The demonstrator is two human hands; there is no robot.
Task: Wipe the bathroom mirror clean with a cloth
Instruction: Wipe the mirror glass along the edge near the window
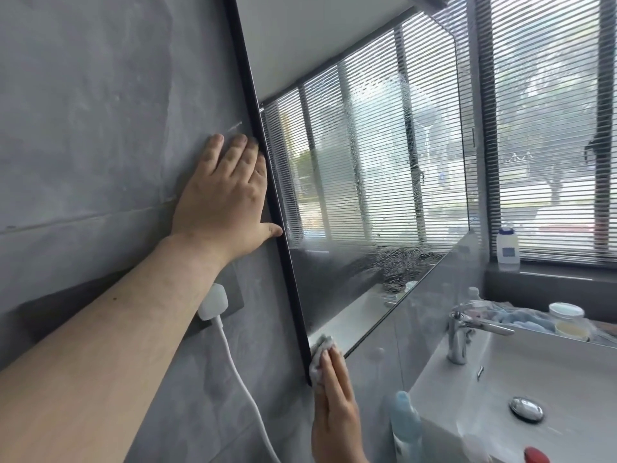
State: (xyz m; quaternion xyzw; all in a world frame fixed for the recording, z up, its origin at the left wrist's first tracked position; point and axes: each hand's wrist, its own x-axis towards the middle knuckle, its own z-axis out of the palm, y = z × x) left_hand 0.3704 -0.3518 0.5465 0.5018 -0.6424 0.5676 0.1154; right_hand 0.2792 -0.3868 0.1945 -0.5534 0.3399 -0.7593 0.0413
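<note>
In the head view, the mirror is being shown hanging on a grey tiled wall, edged on its left side by a black frame. Window blinds are being reflected in the glass, and a patch of droplets and smears is being seen across its middle and lower part. The left hand is being laid flat against the wall just beside the frame, its fingers straight and close together, with the thumb touching the frame's edge. The cloth, pale and crumpled, is being pressed against the mirror's lower left corner by the right hand, whose fingers are being kept straight and together on top of it. Below the left forearm, a white plug is being held in a wall socket, its cable hanging down. To the right, a white sink with a chrome tap is being seen, and a white bottle is standing on the window ledge.
</note>
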